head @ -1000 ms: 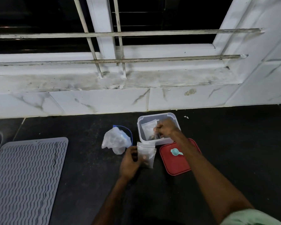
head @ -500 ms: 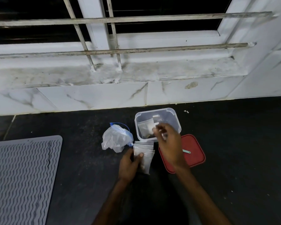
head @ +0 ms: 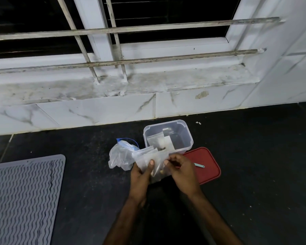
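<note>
**Desk:** What lies on the dark tabletop [head: 254, 174] below the barred window?

**Photographer:** A grey mat [head: 21, 200], well off to the left. A clear box [head: 184, 137] with more pouches inside, its red lid [head: 208, 167] just beside it, and a crumpled bag [head: 120, 156].

**Desk:** And the hands?

**Photographer:** The left hand [head: 141, 175] grips a fanned stack of clear pouches [head: 141, 156] just in front of the box, with the thumb pressed across them. The right hand [head: 182, 172] is curled and pinches the edge of the front pouch.

**Desk:** How should the sorting go?

**Photographer:** As I judge it, clamp the stack low and peel off one pouch at a time by its top edge. Hold the seals upward so nothing spills. Steer clear of the scoop [head: 200, 165] on the lid.
</note>
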`<state>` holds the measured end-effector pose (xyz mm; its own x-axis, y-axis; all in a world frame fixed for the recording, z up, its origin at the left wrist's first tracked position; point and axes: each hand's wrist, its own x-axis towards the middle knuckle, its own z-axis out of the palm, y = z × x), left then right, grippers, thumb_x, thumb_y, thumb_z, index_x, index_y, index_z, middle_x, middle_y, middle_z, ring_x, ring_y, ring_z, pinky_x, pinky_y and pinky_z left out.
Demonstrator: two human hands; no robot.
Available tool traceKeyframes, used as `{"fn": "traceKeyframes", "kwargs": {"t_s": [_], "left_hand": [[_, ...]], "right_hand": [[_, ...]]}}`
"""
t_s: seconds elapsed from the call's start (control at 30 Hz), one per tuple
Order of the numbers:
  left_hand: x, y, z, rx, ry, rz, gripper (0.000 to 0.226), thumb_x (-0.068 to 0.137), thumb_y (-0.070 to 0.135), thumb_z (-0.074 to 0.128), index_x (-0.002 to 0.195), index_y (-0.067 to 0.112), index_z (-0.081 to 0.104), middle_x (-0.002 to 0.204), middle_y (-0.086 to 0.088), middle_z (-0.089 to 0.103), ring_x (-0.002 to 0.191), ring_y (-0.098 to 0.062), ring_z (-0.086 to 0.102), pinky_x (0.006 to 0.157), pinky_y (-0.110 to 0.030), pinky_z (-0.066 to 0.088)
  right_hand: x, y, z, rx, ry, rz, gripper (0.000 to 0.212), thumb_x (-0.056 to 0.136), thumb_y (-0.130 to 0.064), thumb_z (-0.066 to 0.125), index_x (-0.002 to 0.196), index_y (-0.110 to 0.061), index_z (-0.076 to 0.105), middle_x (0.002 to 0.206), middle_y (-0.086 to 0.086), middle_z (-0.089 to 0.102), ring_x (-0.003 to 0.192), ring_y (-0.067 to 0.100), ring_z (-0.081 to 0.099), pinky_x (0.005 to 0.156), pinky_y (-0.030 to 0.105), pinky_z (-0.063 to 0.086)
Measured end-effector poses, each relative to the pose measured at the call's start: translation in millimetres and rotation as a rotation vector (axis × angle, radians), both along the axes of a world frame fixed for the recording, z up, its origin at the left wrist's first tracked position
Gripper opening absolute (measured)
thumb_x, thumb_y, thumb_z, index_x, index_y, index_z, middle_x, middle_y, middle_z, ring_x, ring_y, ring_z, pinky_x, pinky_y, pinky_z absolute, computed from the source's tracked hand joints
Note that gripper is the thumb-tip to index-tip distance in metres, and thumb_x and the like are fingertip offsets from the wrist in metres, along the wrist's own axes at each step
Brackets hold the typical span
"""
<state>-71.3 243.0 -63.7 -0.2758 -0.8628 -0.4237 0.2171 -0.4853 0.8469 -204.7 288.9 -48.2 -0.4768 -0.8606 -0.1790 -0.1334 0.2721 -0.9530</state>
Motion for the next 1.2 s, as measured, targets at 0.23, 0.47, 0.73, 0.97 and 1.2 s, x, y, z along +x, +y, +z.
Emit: {"fn": "traceKeyframes", "kwargs": {"t_s": [0.23, 0.47, 0.73, 0.97, 1.2], "left_hand": [[20, -4, -2, 0.069, 0.0, 0.026, 0.032, 0.09, 0.011, 0.061, 0.121, 0.002, 0.06, 0.104, -0.017, 0.071, 0.082, -0.027, 0.069, 0.069, -0.038, 0.059], [18, -9, 8, 0.071, 0.032, 0.05, 0.026, 0.09, 0.009, 0.061, 0.116, 0.004, 0.061, 0.092, -0.007, 0.074, 0.08, -0.028, 0.067, 0.069, -0.039, 0.058], [9, -15, 13, 0.149, 0.093, 0.12, 0.028, 0.094, 0.004, 0.055, 0.121, -0.002, 0.058, 0.114, -0.022, 0.066, 0.099, -0.037, 0.065, 0.083, -0.042, 0.059], [-17, -34, 25, 0.069, 0.046, 0.103, 0.017, 0.093, 0.001, 0.057, 0.109, -0.006, 0.06, 0.099, -0.02, 0.067, 0.09, -0.032, 0.068, 0.073, -0.033, 0.06], [-52, -44, 40, 0.038, 0.03, 0.041, 0.032, 0.088, 0.012, 0.066, 0.118, 0.0, 0.061, 0.109, -0.02, 0.07, 0.087, -0.03, 0.072, 0.064, -0.036, 0.059]], "right_hand": [[-78, -61, 19, 0.007, 0.22, -0.109, 0.007, 0.089, -0.008, 0.063, 0.09, -0.011, 0.07, 0.083, -0.001, 0.07, 0.075, 0.007, 0.063, 0.072, 0.016, 0.05], [-106, -136, -7, 0.43, 0.739, 0.193, 0.019, 0.088, -0.011, 0.06, 0.098, 0.0, 0.072, 0.1, 0.017, 0.071, 0.097, 0.032, 0.066, 0.085, 0.033, 0.051], [-84, -127, -41, 0.547, 0.746, 0.242, 0.035, 0.093, -0.013, 0.053, 0.126, -0.004, 0.056, 0.128, 0.016, 0.06, 0.12, 0.031, 0.056, 0.099, 0.036, 0.044], [-53, -110, 41, 0.145, 0.335, 0.198, 0.034, 0.091, -0.047, 0.059, 0.096, -0.016, 0.072, 0.091, 0.0, 0.073, 0.086, 0.013, 0.067, 0.081, 0.032, 0.052], [-46, -72, 46, 0.066, 0.005, 0.251, 0.019, 0.08, -0.015, 0.077, 0.098, -0.013, 0.07, 0.085, 0.0, 0.074, 0.078, 0.01, 0.072, 0.07, 0.025, 0.058]]}}
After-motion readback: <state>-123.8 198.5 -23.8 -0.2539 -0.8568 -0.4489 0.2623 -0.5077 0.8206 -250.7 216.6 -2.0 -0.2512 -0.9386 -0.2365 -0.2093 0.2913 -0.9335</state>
